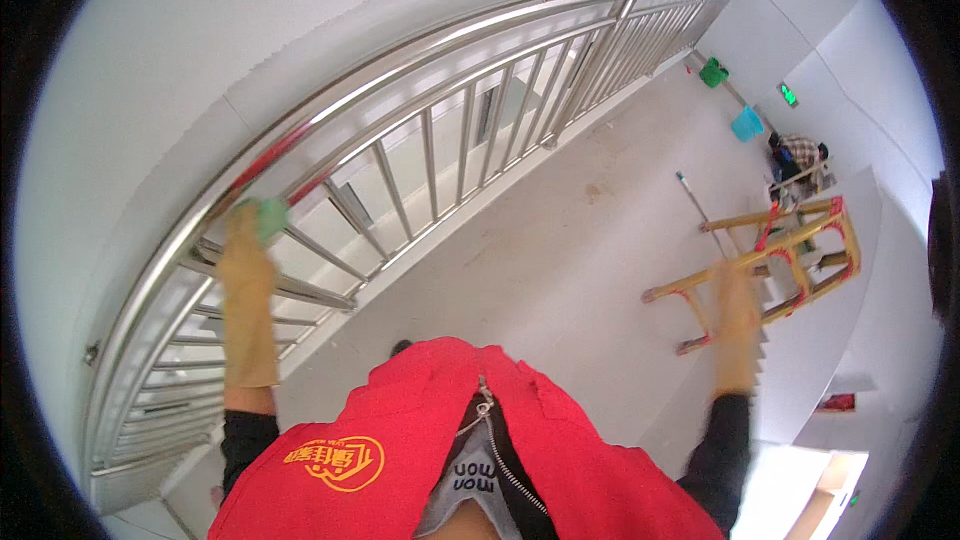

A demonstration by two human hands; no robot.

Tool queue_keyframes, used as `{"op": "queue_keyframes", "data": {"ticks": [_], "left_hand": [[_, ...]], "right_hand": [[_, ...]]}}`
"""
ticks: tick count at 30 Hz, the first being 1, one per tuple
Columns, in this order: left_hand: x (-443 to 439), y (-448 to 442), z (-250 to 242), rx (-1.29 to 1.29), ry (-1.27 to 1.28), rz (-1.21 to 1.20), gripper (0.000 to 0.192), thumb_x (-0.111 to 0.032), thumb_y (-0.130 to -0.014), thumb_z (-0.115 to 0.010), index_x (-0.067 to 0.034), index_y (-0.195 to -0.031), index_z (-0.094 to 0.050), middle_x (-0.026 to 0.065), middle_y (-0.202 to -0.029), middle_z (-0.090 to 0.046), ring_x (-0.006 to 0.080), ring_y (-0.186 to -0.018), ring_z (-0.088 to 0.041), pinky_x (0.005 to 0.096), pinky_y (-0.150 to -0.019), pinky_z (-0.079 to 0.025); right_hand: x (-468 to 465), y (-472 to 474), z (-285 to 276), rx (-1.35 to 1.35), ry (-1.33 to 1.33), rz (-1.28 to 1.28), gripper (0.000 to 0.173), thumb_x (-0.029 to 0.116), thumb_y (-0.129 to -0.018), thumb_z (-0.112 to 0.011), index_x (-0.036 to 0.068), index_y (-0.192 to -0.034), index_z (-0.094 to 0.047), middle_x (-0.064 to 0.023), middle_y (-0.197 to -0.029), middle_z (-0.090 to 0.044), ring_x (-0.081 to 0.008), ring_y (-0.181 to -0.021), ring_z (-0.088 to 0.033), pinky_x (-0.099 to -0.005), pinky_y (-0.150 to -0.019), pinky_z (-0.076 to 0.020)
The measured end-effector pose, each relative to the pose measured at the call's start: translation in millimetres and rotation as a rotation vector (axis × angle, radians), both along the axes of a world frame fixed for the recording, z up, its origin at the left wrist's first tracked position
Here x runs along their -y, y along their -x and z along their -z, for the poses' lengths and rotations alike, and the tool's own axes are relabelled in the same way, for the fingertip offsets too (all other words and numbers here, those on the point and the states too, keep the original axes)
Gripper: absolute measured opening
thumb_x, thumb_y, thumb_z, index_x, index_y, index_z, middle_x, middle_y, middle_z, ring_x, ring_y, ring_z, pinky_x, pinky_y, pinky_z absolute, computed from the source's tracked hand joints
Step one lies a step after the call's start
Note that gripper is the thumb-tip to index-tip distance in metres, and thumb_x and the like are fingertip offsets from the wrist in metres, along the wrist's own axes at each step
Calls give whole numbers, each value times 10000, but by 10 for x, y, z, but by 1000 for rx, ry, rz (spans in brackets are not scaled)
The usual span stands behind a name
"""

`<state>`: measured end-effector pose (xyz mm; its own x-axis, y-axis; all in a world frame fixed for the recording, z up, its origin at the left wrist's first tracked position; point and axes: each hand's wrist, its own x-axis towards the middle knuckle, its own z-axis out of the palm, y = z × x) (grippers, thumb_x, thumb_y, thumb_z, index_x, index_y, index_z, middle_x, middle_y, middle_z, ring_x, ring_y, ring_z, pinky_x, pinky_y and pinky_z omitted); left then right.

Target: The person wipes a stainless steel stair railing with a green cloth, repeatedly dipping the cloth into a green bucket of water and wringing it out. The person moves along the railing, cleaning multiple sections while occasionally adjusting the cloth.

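Note:
My left hand [247, 262], in a tan rubber glove, is closed on a green cloth or sponge [268, 219], which lies at the stainless-steel railing [375, 82]. Blur hides whether it is a cloth or a sponge. Red reflections show on the rails just above it. My right hand [735, 315], in a similar tan glove, hangs in the air on the right, blurred; its fingers cannot be made out. Behind it in the picture stands a yellow stepladder [787, 255] with red parts, apparently apart from the hand.
A person [799, 154] in a checked top crouches by the far right wall. Near the wall stand a light-blue bucket [747, 124] and a green basket or bucket [713, 73]. A long pole [694, 195] is beside the ladder. White walls border the railing and the grey floor.

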<state>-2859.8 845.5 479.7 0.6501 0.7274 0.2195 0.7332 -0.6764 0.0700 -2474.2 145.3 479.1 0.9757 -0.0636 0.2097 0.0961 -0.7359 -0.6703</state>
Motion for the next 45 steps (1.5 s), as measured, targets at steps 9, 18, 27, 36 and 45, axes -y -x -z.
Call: {"op": "queue_keyframes", "data": {"ticks": [9, 18, 27, 36, 45], "left_hand": [[-921, 55, 936, -13, 57, -217, 594, -53, -911, -600, -123, -1494, -508, 185, -1507, -555, 412, -1330, -579, 481, -1090, -511], [695, -3360, 345, -171, 179, 39, 507, -81, -891, -646, -47, -1385, -538, 240, -1402, -611, 415, -1286, -611, 488, -1102, -500], [1762, -7071, 148, -326, 210, 238, 563, -106, -889, -735, -36, -1408, -528, 206, -1454, -600, 359, -1325, -616, 453, -1088, -526], [2792, -10125, 2, -356, 200, 398, 598, -126, -896, -771, -66, -1455, -567, 158, -1463, -625, 329, -1327, -631, 438, -1058, -554], [3112, -10904, 202, -382, -54, 390, 379, -92, -913, -704, 23, -1273, -671, 198, -1266, -719, 373, -1178, -709, 500, -960, -593]], "right_hand": [[1441, 3499, 3300, -1053, -891, 919, 521, 301, -1060, -573, 53, -1505, -465, -220, -1382, -620, -368, -1267, -620, -506, -1028, -534], [1102, 1134, 3452, -807, -1009, 622, 583, 324, -1046, -586, 14, -1513, -427, -238, -1410, -574, -377, -1298, -589, -508, -1074, -512], [126, -1090, 3136, -897, -866, 352, 509, 314, -1020, -688, 28, -1419, -553, -145, -1227, -706, -263, -1059, -706, -381, -900, -601], [1271, -1551, 2738, -802, -1070, 995, 520, 296, -998, -708, 43, -1416, -531, -192, -1300, -672, -323, -1108, -701, -457, -897, -613], [2450, -1097, 3233, -1063, -1031, 1005, 503, 339, -1044, -621, 74, -1454, -500, -213, -1390, -623, -370, -1195, -661, -483, -931, -595]]}}
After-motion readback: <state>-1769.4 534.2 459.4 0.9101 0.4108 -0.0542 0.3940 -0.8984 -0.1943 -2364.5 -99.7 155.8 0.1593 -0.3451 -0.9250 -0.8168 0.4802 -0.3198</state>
